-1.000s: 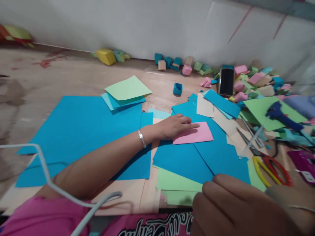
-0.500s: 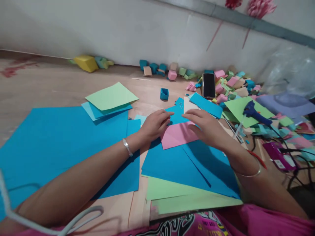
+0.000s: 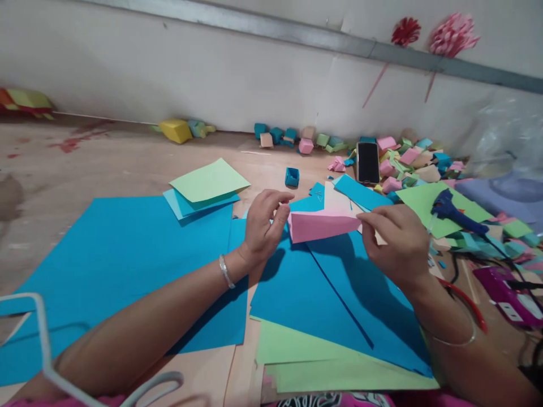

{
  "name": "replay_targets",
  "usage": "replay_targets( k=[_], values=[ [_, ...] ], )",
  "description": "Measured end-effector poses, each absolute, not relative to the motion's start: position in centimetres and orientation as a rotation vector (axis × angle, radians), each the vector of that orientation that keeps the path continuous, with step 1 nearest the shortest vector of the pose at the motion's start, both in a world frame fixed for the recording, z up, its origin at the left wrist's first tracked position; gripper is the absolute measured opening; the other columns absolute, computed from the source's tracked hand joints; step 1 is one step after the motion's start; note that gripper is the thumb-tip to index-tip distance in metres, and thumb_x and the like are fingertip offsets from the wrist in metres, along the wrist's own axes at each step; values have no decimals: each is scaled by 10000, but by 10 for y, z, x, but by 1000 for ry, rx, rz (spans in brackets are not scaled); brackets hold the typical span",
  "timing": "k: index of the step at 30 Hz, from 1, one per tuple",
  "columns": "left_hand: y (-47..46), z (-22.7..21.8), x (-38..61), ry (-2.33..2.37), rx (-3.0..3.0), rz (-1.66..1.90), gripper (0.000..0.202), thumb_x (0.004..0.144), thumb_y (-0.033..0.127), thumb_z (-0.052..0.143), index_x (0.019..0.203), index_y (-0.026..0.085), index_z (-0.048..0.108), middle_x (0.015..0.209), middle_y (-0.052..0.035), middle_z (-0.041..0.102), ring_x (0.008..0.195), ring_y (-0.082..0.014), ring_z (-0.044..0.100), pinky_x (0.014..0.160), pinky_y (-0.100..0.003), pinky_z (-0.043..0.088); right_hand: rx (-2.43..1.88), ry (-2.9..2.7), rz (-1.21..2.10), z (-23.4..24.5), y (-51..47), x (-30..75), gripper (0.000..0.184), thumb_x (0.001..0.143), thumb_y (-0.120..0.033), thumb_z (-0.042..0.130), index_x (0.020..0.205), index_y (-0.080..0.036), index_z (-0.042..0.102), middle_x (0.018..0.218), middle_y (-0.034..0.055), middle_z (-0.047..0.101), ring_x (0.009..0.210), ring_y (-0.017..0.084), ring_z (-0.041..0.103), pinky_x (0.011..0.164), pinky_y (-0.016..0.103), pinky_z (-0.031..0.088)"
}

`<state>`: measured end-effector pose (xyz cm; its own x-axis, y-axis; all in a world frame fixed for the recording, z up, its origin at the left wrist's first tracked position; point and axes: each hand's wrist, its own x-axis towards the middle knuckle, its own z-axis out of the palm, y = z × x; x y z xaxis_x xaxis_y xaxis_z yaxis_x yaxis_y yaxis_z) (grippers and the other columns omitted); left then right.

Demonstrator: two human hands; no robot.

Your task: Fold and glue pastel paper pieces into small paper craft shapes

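- Now your left hand (image 3: 263, 229) pinches the pink paper's (image 3: 322, 225) left end.
- Your right hand (image 3: 396, 244) grips its right end, above the blue sheets (image 3: 322, 282).

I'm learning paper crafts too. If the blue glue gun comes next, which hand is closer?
Probably the right hand: the glue gun lies just beyond it on the right, while the left hand pinches the far end of the pink paper.

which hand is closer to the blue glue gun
Right. The right hand sits close beside the blue glue gun, pinching one end of the pink paper; the left hand holds the other end, farther off.
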<state>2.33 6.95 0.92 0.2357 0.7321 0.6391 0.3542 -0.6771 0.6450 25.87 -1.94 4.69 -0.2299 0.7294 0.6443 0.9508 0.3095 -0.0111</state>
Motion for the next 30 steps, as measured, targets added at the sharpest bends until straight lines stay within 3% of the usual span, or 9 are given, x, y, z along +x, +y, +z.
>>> replay_targets(
  k=[3,7,10,13,15,18,22,24,30],
  values=[
    [69,10,22,973,2137,1435,275,954,343,443,948,185,669,947,-68,632,910,-186,588,791,-323,489,-1433,-2342,-641,50,-35,243,175,859,-105,514,801,-188,657,799,95,633,793,239,531,697,388,392],
    [72,4,21,702,2249,1151,315,941,349,502,769,170,696,836,-62,663,806,-165,619,760,-299,495,-1398,-2661,-283,40,-50,220,224,866,-65,471,733,-172,616,793,90,595,749,215,488,672,367,386],
    [73,-2,22,582,2470,768,238,863,395,628,877,182,732,948,-77,692,898,-206,626,818,-334,480,-1331,-2700,-88,31,-53,216,216,884,-52,450,848,-138,646,940,124,637,896,239,541,754,386,440],
    [73,-6,22,571,2643,507,398,792,484,692,1080,209,700,1135,-94,646,1030,-267,586,877,-396,444,-1266,-2665,58,27,-48,225,249,911,-71,420,1004,-105,648,1152,165,636,1073,259,561,856,411,487],
    [74,-6,23,589,2682,443,387,832,503,641,1088,218,693,1149,-91,630,1046,-270,575,871,-398,432,-1281,-2597,135,25,-41,237,337,910,-61,390,1163,-102,609,1259,169,606,1168,248,549,931,416,495],
    [75,-5,24,580,2677,433,268,923,409,540,964,209,713,1133,-75,629,1018,-229,594,866,-363,423,-1417,-2506,131,18,-27,258,528,868,-8,334,1350,-148,499,1384,142,537,1265,232,511,1016,448,468],
    [77,-4,25,586,2665,411,143,906,291,575,882,184,666,1124,-59,641,1003,-207,613,860,-338,419,-1584,-2564,95,3,-13,279,610,815,20,334,1384,-146,480,1415,142,510,1273,258,516,1024,459,467],
    [76,-4,25,599,2676,392,91,886,252,595,924,184,642,1115,-56,645,1016,-211,610,866,-342,418,-1626,-2638,59,-3,-11,284,593,811,13,358,1375,-112,492,1423,172,493,1269,288,517,1016,470,469],
    [74,-7,23,583,2708,392,255,910,210,541,1157,202,604,1217,-78,605,1118,-221,565,923,-359,415,-1565,-2706,-51,-2,-19,278,511,874,-49,415,1376,-123,476,1437,182,471,1302,304,476,1059,496,417]
  ],
)
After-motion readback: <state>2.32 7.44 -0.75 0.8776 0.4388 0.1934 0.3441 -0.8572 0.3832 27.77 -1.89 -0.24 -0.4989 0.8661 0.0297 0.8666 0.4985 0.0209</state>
